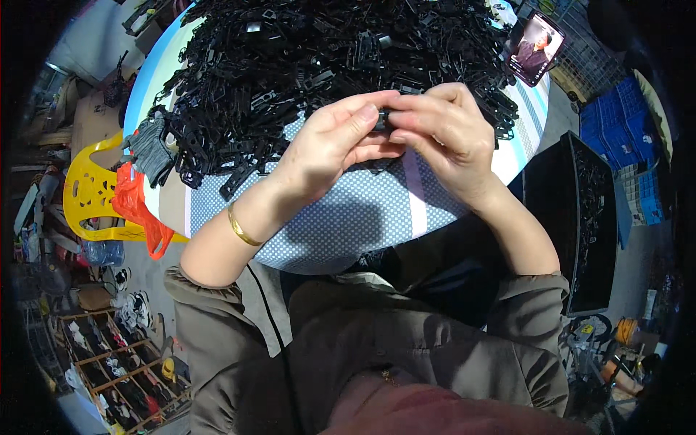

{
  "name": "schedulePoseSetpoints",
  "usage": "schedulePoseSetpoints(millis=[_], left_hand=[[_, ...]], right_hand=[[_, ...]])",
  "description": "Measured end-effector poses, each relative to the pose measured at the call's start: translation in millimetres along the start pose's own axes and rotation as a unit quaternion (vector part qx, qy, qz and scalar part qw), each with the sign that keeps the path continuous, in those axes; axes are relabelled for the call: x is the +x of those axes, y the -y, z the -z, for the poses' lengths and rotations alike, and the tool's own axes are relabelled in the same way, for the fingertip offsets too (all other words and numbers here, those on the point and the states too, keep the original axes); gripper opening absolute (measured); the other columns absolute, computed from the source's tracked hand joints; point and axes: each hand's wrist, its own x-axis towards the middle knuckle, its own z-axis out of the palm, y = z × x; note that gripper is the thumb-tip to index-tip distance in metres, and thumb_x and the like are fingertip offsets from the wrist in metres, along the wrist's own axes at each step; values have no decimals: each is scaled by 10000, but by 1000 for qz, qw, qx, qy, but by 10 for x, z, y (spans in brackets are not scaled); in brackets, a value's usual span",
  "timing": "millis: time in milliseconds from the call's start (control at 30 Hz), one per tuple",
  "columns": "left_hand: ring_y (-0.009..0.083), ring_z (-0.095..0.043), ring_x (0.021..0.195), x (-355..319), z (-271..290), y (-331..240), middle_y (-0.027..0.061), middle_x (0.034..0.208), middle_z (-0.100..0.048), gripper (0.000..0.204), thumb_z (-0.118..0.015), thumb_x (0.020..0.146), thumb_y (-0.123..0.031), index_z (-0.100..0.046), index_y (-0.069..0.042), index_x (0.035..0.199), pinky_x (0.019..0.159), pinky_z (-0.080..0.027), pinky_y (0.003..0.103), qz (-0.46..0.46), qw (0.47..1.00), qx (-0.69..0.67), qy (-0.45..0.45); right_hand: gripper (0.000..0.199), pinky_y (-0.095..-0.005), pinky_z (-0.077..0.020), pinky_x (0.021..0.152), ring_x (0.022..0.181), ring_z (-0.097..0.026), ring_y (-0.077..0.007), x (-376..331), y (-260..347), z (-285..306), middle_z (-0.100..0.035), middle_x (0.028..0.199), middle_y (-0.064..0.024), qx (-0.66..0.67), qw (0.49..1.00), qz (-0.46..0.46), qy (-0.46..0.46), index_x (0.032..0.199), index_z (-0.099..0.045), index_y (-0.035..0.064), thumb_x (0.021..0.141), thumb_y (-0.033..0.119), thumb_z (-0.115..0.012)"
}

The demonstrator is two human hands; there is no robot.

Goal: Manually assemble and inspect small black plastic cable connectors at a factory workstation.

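Black small part (382, 120) is pinched narrowly, I see, between fingertips of the left hand (328, 141) and the right hand (457, 138), above the blue, white-dotted tablecloth (326, 228), near heaped black parts (283, 69).

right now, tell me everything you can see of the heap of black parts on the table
The heap is a broad, tangled pile of small black pieces, many long and narrow, some with openings; they look like plastic, with a few silvery glints. It spreads over the far part of the patterned tabletop and runs out of the picture's top. Its near edge is ragged. The left hand and right hand partly cover that edge; whether they touch is unclear.
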Motion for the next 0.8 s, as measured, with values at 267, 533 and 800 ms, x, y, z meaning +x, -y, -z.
schedulePoseSetpoints(millis=[267,533,800], left_hand=[[170,-598,938,-11,-11,-3,155,1079,-563,388,-401,952,-165,-383,70,1261,829,-513,273,-38,999,7,-5],[143,-621,869,-35,-24,-2,123,972,-615,383,-485,917,-128,-411,45,1251,797,-523,249,-23,998,55,-19],[202,-652,814,10,141,-178,126,912,-616,358,-493,901,-118,-437,30,1222,716,-554,262,-88,989,66,-102]], right_hand=[[242,-341,-397,784,839,-579,-199,12,5,29,-654,977,-54,-42,999,-3,-9,847,-645,78,684,239,-723],[292,-362,-408,838,955,-567,-233,-12,13,13,-630,1051,-76,-123,992,37,10,983,-654,85,726,222,-683],[79,-272,-462,653,762,-550,-165,28,5,104,-562,878,-89,94,980,-150,86,808,-611,6,753,63,-624]])
